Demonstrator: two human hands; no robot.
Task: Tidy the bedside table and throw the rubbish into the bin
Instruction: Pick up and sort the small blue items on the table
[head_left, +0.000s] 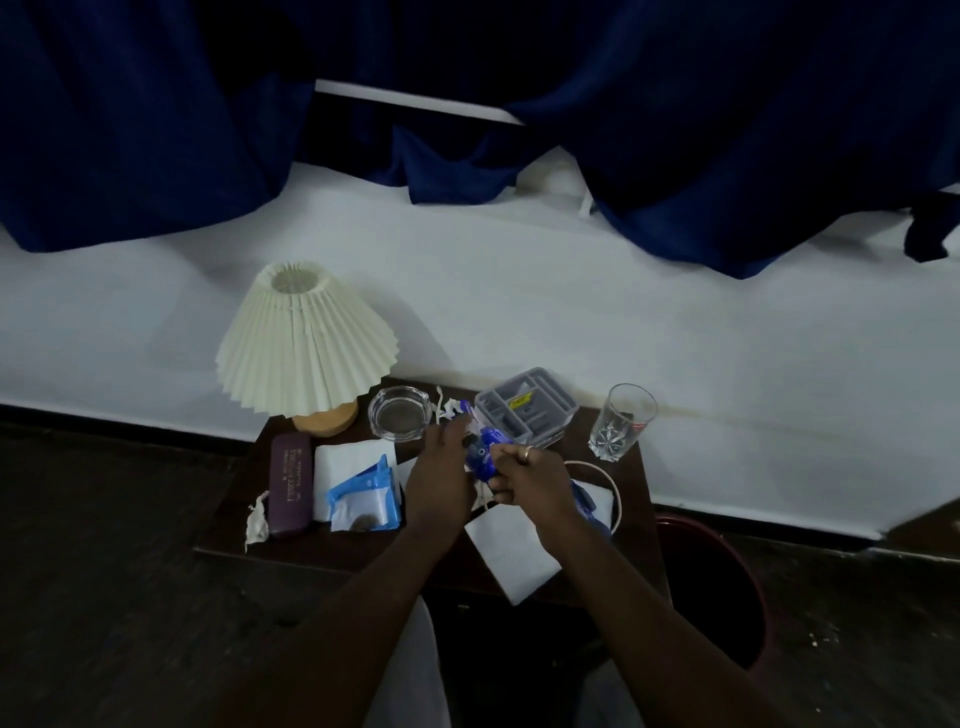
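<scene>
A dark wooden bedside table (631, 483) stands against the white wall. Over its middle, my left hand (439, 480) and my right hand (530, 480) both grip a crumpled blue wrapper (483, 454). The left fingers pinch its upper end, and the right hand, with a ring on one finger, holds its lower end. On the table lie a blue and white packet (363, 501), white napkins (345, 457) and another white napkin (511, 553), and scraps of torn white paper (255, 522). A dark red bin (714, 587) stands on the floor right of the table.
A pleated cream lamp (304, 340) stands at the table's back left, beside a glass ashtray (399, 414). A purple case (290, 483) lies at the left. A grey organiser tray (524, 410) and a drinking glass (621, 421) stand at the back right. A pale loop of cord (613, 480) lies there too.
</scene>
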